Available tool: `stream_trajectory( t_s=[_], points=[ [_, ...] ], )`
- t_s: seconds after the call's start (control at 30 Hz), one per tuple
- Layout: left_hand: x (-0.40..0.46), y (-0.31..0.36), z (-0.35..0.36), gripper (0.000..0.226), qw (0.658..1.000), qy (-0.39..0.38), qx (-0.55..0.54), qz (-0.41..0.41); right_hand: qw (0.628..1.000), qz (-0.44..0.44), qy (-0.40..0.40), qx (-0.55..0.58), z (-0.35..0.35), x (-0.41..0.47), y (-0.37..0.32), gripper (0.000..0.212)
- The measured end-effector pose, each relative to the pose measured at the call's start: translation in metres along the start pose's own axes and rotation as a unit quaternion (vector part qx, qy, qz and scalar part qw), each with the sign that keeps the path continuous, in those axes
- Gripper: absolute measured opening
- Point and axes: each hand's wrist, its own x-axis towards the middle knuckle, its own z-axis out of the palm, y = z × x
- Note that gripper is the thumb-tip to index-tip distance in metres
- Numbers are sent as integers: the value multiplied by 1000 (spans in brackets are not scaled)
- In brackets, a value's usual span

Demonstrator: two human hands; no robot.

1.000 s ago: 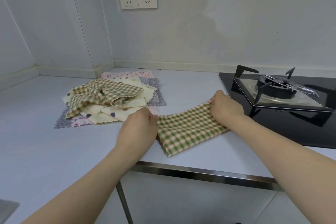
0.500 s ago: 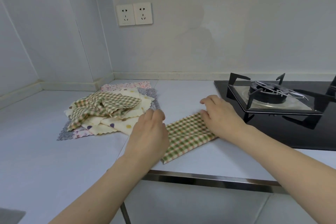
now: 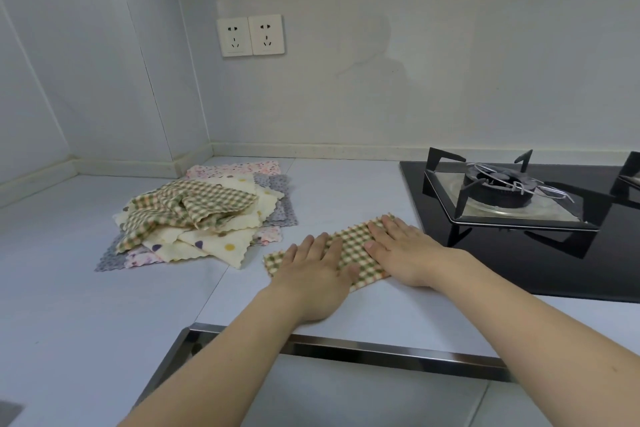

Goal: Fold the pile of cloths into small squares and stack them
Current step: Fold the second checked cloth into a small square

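The pale countertop (image 3: 346,191) runs wall to wall, with the black gas hob (image 3: 519,218) at three o'clock of the work and a double wall socket (image 3: 250,35) at twelve. The pile of cloths (image 3: 197,218) sits at ten o'clock — a crumpled green check on top of dotted cream, grey and floral ones, all unfolded. Just in front of the person lies the checked cloth (image 3: 349,248), folded to a long strip, its right end close to the hob's edge. The left hand (image 3: 311,270) and right hand (image 3: 405,253) both lie flat on it, fingers straight and spread, pressing rather than gripping.

Judged from here, the risk is the strip skewing as it is smoothed — uneven pressure would slide the layers apart and spoil the square. The hob's nearness could also snag a corner. No brand, label or readable writing shows anywhere.
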Motion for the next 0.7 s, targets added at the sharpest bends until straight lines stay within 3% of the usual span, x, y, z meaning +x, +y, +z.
stream_trajectory(
  t_s=[0.23,0.47,0.63,0.7],
  points=[
    [-16,-43,-7,71,999,34,5,11,1000,12,-4,25,1,12,-2,61],
    [-16,-48,-5,61,995,88,38,37,999,-40,23,15,1,33,2,57],
    [-11,-62,-6,57,994,88,5,60,997,-46,30,-51,-7,41,2,54],
    [-9,-62,-4,56,994,98,3,57,994,-18,80,-76,-10,39,-6,55]
  ],
)
